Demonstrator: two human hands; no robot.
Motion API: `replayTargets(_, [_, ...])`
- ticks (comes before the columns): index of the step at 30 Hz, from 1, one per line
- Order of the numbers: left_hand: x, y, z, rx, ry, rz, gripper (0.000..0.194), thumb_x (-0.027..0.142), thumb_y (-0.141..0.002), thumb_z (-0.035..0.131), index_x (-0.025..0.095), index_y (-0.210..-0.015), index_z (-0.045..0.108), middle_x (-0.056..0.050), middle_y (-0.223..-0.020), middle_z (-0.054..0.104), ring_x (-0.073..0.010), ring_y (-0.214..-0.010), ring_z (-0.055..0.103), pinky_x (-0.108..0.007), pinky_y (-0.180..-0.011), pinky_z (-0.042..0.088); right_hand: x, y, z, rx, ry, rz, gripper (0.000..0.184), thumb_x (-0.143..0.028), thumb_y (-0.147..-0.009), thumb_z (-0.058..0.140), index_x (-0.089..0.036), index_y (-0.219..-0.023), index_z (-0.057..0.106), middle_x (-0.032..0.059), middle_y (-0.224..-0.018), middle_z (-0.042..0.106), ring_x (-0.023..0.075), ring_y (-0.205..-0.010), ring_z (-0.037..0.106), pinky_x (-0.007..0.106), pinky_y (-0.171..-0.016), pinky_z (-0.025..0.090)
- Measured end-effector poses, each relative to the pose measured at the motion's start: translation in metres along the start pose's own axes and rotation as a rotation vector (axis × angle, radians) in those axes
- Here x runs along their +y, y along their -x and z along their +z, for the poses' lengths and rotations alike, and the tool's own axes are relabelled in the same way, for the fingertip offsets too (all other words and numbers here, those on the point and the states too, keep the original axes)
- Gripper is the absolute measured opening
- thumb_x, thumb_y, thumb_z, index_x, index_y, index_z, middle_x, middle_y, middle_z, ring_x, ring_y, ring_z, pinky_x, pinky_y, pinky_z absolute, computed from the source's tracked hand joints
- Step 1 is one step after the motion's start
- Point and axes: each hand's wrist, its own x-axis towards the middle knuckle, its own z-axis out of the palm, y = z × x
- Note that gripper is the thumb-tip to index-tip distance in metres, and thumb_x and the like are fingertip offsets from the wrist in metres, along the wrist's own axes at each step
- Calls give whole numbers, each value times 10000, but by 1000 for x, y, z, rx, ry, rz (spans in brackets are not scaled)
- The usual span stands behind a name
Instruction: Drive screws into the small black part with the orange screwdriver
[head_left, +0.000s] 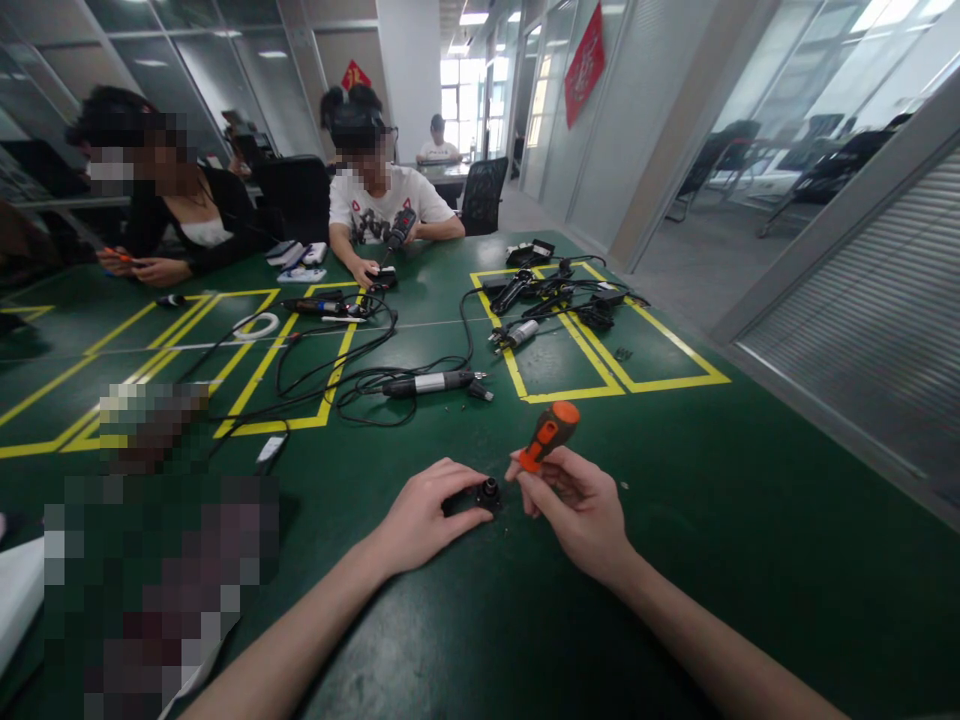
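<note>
Orange and dark grey, one screwdriver [553, 432] leans handle-up in the right hand [589, 512], whose grip is closed around its lower end; one small black part [489, 491] sits between the left hand's [421, 517] thumb and fingers, that grip pinching it, just left of the screwdriver. Beyond, across the green bench [420, 640], lies one silver-banded tool [431, 383]; farther back, two red hangings [585, 66] and glass partitions [176, 62].
</note>
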Motion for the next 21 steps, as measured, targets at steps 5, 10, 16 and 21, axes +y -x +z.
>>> replayTargets(5, [0,0,0,7,23,13,202,305,-933,766,204,-1109,762,-63,-1025,786,-213,-949,714,-337,-857,590,2,2,-2,9,97,-99,136,-258,-920,713,-205,-797,688,28,-732,697,144,-584,609,273,-524,547])
replayTargets(10, [0,1,1,7,34,3,212,321,-938,763,205,-1114,768,-64,-1038,785,-213,-962,712,-340,-874,590,0,1,-2,20,135,-138,157,-198,-894,733,-210,-747,679,17,-714,686,146,-571,597,283,-530,528])
replayTargets(16, [1,0,2,9,33,13,234,336,-938,765,204,-1131,769,-70,-1049,786,-217,-966,713,-343,-873,586,-6,-2,-3,-5,131,-169,197,-153,-951,637,-214,-777,705,12,-687,690,150,-558,619,305,-573,540])
replayTargets(21, [0,1,3,4,27,16,244,289,-920,786,199,-1146,762,-64,-1061,784,-216,-972,712,-333,-869,576,-3,2,-1,-24,123,-194,161,-173,-938,669,-213,-785,701,32,-761,692,158,-601,622,301,-558,531])
